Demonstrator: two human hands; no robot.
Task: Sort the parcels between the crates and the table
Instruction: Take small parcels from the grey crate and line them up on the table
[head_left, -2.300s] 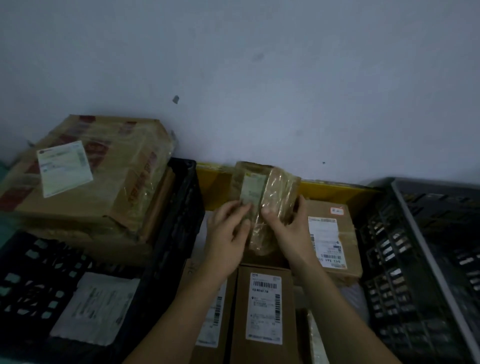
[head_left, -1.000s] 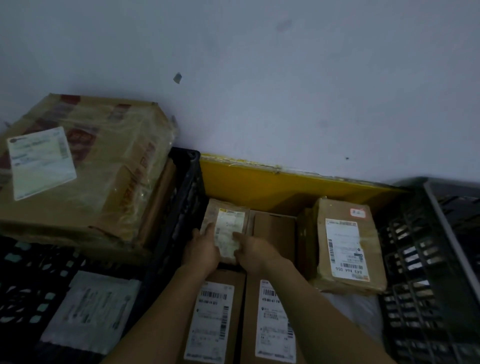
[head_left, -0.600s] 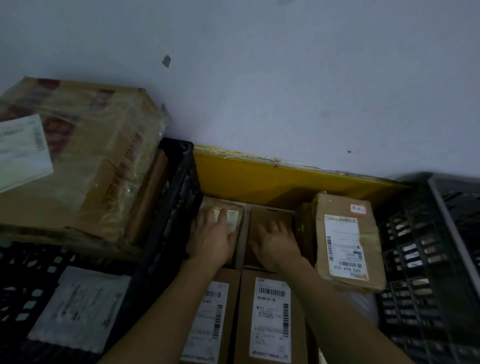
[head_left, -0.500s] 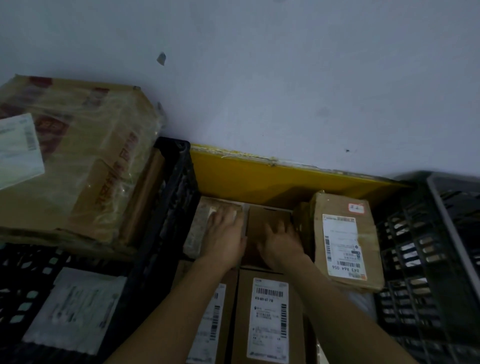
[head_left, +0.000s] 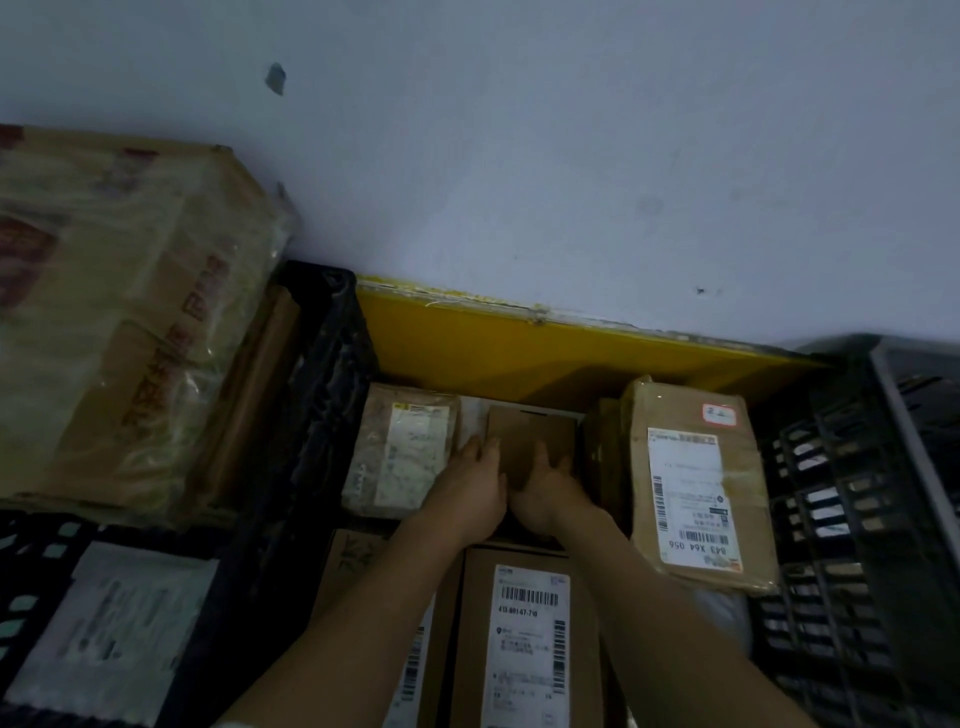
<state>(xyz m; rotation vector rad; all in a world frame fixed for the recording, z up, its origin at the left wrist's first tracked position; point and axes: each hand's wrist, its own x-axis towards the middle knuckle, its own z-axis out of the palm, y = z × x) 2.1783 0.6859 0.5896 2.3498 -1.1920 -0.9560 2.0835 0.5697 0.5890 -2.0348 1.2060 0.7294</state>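
A small plain brown box (head_left: 532, 431) lies at the back of the middle stack, against the yellow board. My left hand (head_left: 470, 491) grips its left edge and my right hand (head_left: 548, 486) grips its near right part, the two hands touching. Just left of them the small film-wrapped parcel (head_left: 402, 452) with a white label lies flat, free of both hands. A taped brown parcel (head_left: 691, 488) with a large label leans at the right. Two labelled cartons (head_left: 524, 639) lie under my forearms.
A black crate (head_left: 311, 415) on the left holds a big film-wrapped carton (head_left: 124, 322); a white mailer (head_left: 111, 629) lies lower in it. A dark crate (head_left: 857, 493) stands at the right. The yellow board (head_left: 519, 348) and a grey wall close the back.
The small wrapped parcel came down from between my hands and now lies flat at the back left. Both hands then shifted right and closed together on the plain brown box.
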